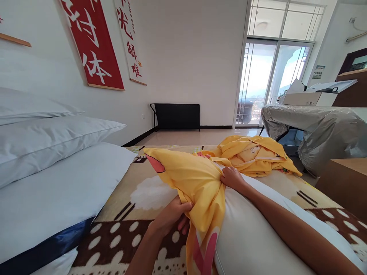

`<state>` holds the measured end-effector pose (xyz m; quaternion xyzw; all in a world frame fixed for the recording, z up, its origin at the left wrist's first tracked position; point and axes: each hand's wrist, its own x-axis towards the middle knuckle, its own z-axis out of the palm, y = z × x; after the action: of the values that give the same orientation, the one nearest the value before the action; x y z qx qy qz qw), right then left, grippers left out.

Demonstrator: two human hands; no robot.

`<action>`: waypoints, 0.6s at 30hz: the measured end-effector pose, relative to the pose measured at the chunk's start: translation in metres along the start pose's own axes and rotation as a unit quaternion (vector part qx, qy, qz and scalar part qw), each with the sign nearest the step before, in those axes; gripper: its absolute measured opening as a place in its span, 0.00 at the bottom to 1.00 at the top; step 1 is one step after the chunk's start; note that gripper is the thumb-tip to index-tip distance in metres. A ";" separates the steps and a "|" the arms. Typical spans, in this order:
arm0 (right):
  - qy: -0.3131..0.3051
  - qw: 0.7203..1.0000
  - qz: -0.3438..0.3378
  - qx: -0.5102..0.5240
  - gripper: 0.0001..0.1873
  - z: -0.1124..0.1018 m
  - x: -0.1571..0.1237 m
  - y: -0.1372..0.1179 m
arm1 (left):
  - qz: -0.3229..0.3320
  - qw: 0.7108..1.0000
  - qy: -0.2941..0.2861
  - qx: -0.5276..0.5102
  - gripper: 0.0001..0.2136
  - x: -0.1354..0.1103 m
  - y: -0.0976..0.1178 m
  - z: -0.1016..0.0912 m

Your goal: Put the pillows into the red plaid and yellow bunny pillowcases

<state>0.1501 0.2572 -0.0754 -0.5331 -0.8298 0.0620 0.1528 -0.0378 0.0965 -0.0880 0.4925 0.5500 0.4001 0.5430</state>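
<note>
A yellow pillowcase (197, 172) with pink patches covers the far end of a white pillow (255, 229) that lies in front of me. With closed fingers my left hand (174, 214) grips the pillowcase's left side, thumb on top. My right hand (231, 177) is closed on the edge of the cloth at the right, against the white pillow. Below my left hand a flap of the yellow cloth hangs down along the pillow's side. The pillow's far end is hidden inside the cloth.
Crumpled yellow cloth (255, 154) lies beyond my right hand on the patterned blanket (114, 229). White pillows (57, 137) are piled at left. A brown box (344, 183) and a plastic-covered table (323, 122) stand at right. A black folded frame (177, 116) leans on the wall.
</note>
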 end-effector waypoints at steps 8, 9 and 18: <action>0.096 0.995 -0.039 0.003 0.10 -0.001 -0.008 -0.012 | 0.041 0.976 0.060 0.204 0.07 -0.013 0.009 0.008; 0.114 0.992 -0.045 0.011 0.11 -0.006 -0.010 -0.015 | 0.050 0.972 0.062 0.219 0.09 -0.016 0.009 0.010; 0.255 0.934 -0.250 -0.004 0.12 -0.106 -0.065 -0.077 | 0.122 0.949 0.052 0.287 0.10 -0.026 0.007 0.038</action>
<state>0.1427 0.1593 0.0334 -0.3072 -0.8696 -0.1193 0.3677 -0.0012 0.0686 -0.0791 0.6696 0.6047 0.3136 0.2962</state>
